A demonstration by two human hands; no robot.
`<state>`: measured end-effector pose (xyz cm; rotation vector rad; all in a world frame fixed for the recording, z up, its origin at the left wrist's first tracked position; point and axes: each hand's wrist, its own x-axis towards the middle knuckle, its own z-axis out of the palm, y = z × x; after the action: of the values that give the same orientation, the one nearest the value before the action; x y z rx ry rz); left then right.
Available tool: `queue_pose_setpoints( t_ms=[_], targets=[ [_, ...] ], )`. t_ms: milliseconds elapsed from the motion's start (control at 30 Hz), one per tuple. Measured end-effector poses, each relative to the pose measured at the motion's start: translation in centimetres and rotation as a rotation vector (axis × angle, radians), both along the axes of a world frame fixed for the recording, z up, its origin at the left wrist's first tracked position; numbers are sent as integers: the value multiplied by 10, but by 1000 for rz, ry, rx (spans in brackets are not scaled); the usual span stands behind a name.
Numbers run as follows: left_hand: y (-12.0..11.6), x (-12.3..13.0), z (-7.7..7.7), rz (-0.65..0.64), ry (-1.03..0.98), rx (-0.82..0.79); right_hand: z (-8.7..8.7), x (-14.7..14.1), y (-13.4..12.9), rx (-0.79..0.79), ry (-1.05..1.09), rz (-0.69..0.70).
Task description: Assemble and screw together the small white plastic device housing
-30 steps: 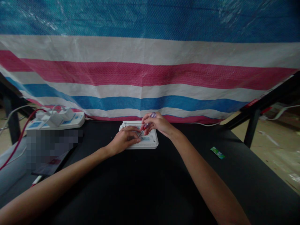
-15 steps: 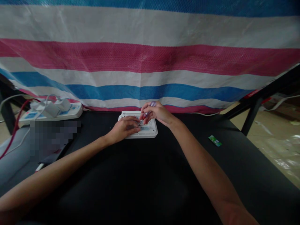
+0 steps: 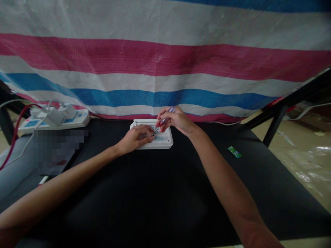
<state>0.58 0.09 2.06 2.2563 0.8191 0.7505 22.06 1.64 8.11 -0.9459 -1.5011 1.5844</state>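
Note:
A white device (image 3: 168,141) with small vent holes and a pale label lies flat near the back edge of the black table. My right hand (image 3: 177,120) is closed around a screwdriver (image 3: 171,109) with a clear purplish handle, its thin shaft slanting down to the left toward the device's face. Resting over the device's left part is my left hand (image 3: 136,137), fingers spread and close to the screwdriver's tip. Whether the tip touches a screw is too small to tell.
A white power strip (image 3: 81,118) with plugs and cables sits at the back left, beside a blurred dark flat object (image 3: 59,155). A small green packet (image 3: 234,152) lies on the right. Striped sheeting (image 3: 155,58) hangs behind the black table (image 3: 144,199).
The view has shifted slightly. My right hand has lifted a little and moved right with the screwdriver, showing more of its shaft. My left hand stays on the device.

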Motion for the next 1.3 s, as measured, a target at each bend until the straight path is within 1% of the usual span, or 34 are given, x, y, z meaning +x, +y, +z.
queue_pose_setpoints(
  t_ms=[233, 433, 633, 900, 1300],
  targets=[
    [1, -1, -6, -1, 18, 68, -5, 1, 3, -6, -6, 10],
    [1, -1, -5, 13, 28, 70, -8, 1, 5, -12, -8, 11],
    [2, 0, -7, 24, -3, 42, -6, -2, 4, -13, 28, -12],
    [1, 0, -8, 92, 12, -7, -6, -9, 3, -47, 29, -102],
    [1, 1, -7, 97, 4, -31, -4, -11, 0, -35, 18, -87]
  ],
)
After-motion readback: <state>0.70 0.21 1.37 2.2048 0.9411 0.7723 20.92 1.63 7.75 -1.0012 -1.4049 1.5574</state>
